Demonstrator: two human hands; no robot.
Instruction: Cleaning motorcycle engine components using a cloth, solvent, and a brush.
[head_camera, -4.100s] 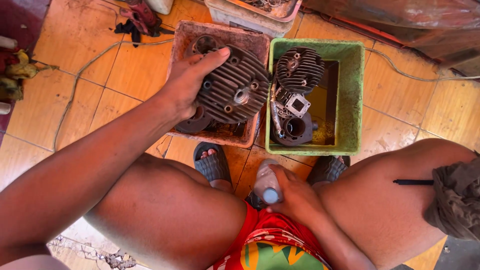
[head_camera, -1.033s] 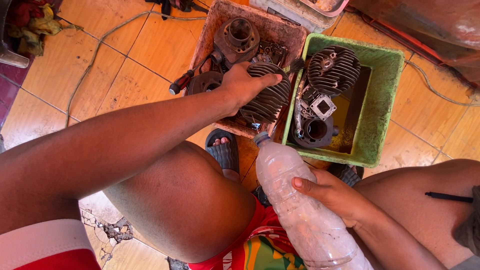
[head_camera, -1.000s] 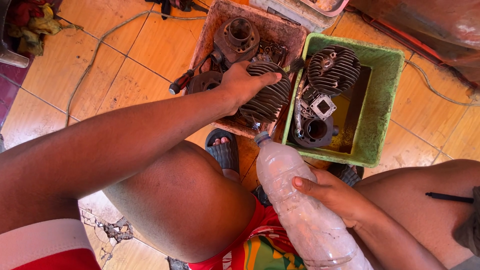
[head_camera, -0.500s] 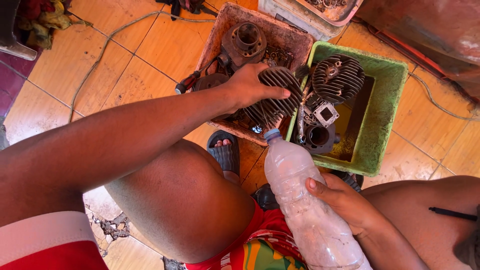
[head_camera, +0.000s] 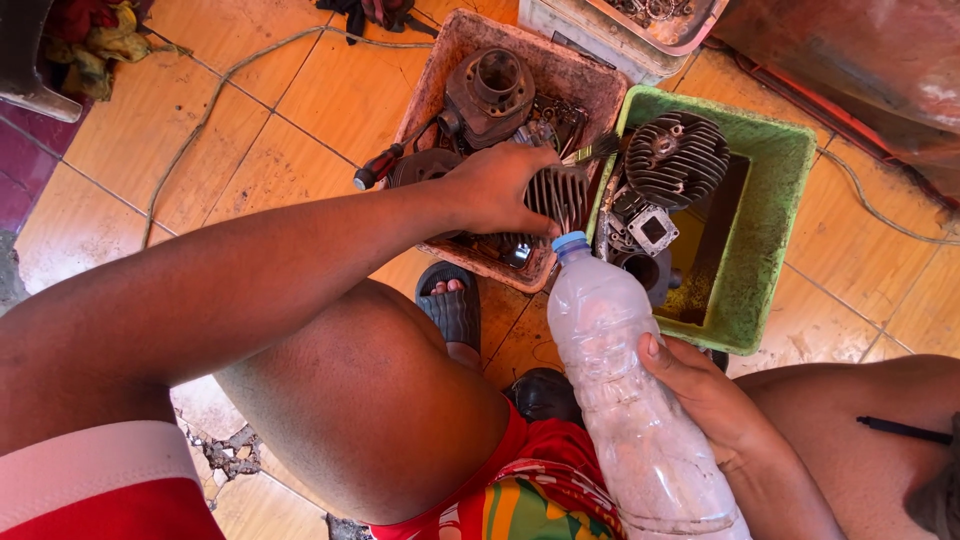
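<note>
My left hand grips a dark finned engine cylinder and holds it tilted over the near corner of a rusty brown tray. My right hand is closed around a clear plastic bottle with a blue cap, held between my knees. Its capped neck points up toward the finned cylinder, just below it. A green tub to the right holds another finned engine cylinder and a metal block with a square opening.
The brown tray also holds a round rusty engine part and a screwdriver with a dark red handle. A cord trails over the orange floor tiles. A sandalled foot rests below the tray. A white container stands behind.
The bottle has been raised upright from beside my lap toward the trays. My left hand has tilted the finned cylinder and drawn it to the brown tray's near corner.
</note>
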